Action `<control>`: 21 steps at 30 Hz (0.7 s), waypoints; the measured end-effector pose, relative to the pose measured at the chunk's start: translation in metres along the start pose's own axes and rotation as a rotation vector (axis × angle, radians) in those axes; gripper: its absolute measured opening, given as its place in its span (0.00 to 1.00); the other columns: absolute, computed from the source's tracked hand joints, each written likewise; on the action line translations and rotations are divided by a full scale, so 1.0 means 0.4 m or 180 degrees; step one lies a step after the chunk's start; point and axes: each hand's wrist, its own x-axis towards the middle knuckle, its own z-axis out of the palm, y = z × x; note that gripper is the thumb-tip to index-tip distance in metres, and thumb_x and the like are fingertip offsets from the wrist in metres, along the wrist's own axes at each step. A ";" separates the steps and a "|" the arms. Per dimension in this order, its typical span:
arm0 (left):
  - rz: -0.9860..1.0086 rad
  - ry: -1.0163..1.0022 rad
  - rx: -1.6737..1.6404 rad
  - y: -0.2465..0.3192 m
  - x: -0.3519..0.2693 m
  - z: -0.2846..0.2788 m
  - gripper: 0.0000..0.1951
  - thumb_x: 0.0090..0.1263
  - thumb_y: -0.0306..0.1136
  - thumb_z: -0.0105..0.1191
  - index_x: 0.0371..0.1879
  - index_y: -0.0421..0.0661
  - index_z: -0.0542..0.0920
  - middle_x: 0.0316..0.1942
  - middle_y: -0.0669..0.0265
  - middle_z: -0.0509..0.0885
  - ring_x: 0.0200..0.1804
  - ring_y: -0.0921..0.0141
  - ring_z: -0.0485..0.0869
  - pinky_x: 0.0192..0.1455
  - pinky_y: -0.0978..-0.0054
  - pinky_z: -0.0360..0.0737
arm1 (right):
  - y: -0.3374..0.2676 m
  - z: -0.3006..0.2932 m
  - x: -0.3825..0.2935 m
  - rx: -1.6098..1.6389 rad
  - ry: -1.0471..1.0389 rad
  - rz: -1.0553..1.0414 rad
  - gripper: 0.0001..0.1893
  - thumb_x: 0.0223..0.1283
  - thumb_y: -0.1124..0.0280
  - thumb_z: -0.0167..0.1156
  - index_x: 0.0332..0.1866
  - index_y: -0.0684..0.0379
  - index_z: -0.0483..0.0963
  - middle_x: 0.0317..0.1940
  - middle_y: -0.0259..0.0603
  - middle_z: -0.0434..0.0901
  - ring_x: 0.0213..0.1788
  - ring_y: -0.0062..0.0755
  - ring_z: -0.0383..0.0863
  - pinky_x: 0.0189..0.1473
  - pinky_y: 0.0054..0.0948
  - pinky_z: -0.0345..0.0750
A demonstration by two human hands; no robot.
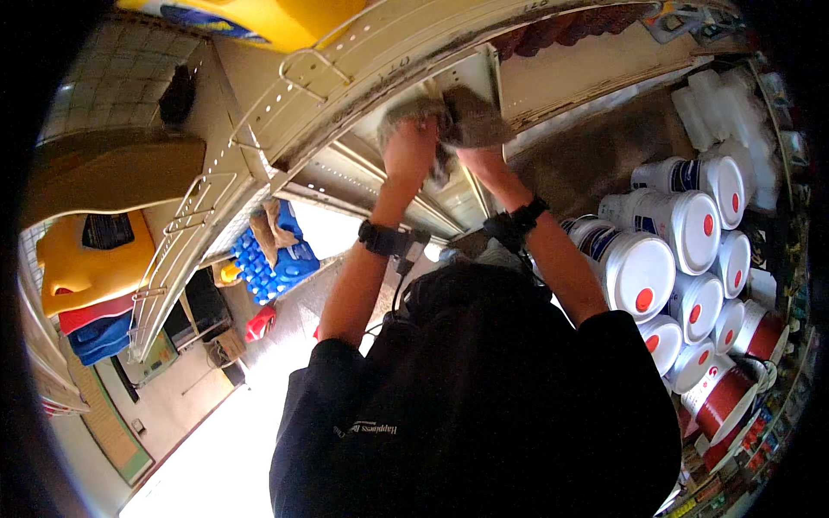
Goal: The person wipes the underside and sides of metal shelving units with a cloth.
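Both arms reach up to a light metal shelf point(447, 197) at the top middle. My left hand point(411, 146) is closed on a grey-brown cloth point(414, 110), blurred, over the shelf. Close beside it, my right hand point(482, 155) is mostly hidden under a darker brown cloth point(476, 116); its fingers cannot be made out. Whether the two cloths are one piece cannot be told. Black bands are on both wrists, and a cable hangs from the one on the left.
White lidded buckets point(641, 275) are stacked at the right. Wire dividers point(317, 78) line the shelf edge at the upper left. Yellow jugs point(97, 259) stand on a left shelf, with blue bottles point(259, 259) on the floor beyond. A cardboard box point(116, 171) lies at the far left.
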 end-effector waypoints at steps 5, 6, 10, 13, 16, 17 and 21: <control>-0.0228 0.0118 -0.0177 0.015 0.005 -0.010 0.16 0.65 0.46 0.41 0.35 0.50 0.81 0.33 0.48 0.79 0.37 0.47 0.78 0.40 0.55 0.74 | 0.019 0.047 0.021 -0.0260 0.0608 -0.0218 0.20 0.36 0.63 0.64 0.39 0.56 0.73 0.35 0.44 0.75 0.40 0.46 0.74 0.45 0.41 0.69; -0.0453 -0.0203 0.0050 0.018 0.005 -0.008 0.17 0.66 0.46 0.39 0.37 0.50 0.80 0.32 0.49 0.79 0.38 0.47 0.77 0.40 0.54 0.73 | -0.010 0.024 0.022 -0.0276 0.0565 -0.0217 0.24 0.35 0.61 0.65 0.43 0.56 0.73 0.37 0.45 0.76 0.42 0.47 0.74 0.46 0.40 0.69; 0.0141 -0.0714 0.0168 -0.104 -0.004 0.135 0.16 0.67 0.43 0.36 0.43 0.53 0.77 0.40 0.52 0.78 0.43 0.50 0.76 0.45 0.55 0.73 | 0.034 0.021 -0.086 -0.0528 -0.0147 0.0064 0.13 0.41 0.69 0.62 0.35 0.59 0.73 0.33 0.45 0.77 0.36 0.49 0.76 0.38 0.40 0.73; 0.0284 -0.0110 0.0363 -0.086 -0.014 0.122 0.16 0.67 0.42 0.37 0.43 0.51 0.77 0.45 0.53 0.76 0.45 0.51 0.76 0.47 0.57 0.74 | 0.012 -0.012 -0.056 0.0092 -0.0451 0.0316 0.11 0.45 0.69 0.60 0.35 0.60 0.73 0.31 0.46 0.77 0.31 0.48 0.76 0.34 0.39 0.74; -0.0048 -0.0350 0.0231 0.038 0.022 -0.008 0.14 0.67 0.37 0.38 0.46 0.49 0.74 0.43 0.52 0.77 0.42 0.52 0.78 0.44 0.61 0.76 | 0.020 -0.001 0.023 -0.0003 0.0032 -0.0432 0.12 0.45 0.70 0.61 0.36 0.61 0.74 0.30 0.46 0.77 0.29 0.45 0.76 0.33 0.37 0.74; 0.0084 -0.0130 -0.0028 0.057 0.029 -0.046 0.14 0.67 0.35 0.37 0.46 0.48 0.74 0.42 0.52 0.77 0.42 0.52 0.78 0.44 0.61 0.77 | 0.016 0.002 0.034 -0.0279 -0.0065 -0.0461 0.12 0.42 0.70 0.63 0.35 0.61 0.74 0.29 0.45 0.76 0.30 0.44 0.75 0.34 0.38 0.74; 0.0916 0.0485 0.0201 -0.091 0.023 0.090 0.11 0.63 0.35 0.42 0.41 0.47 0.74 0.39 0.53 0.78 0.42 0.55 0.78 0.39 0.59 0.75 | 0.061 0.063 0.012 -0.0460 -0.0019 -0.0529 0.13 0.44 0.68 0.62 0.36 0.62 0.74 0.33 0.46 0.76 0.34 0.45 0.76 0.37 0.39 0.73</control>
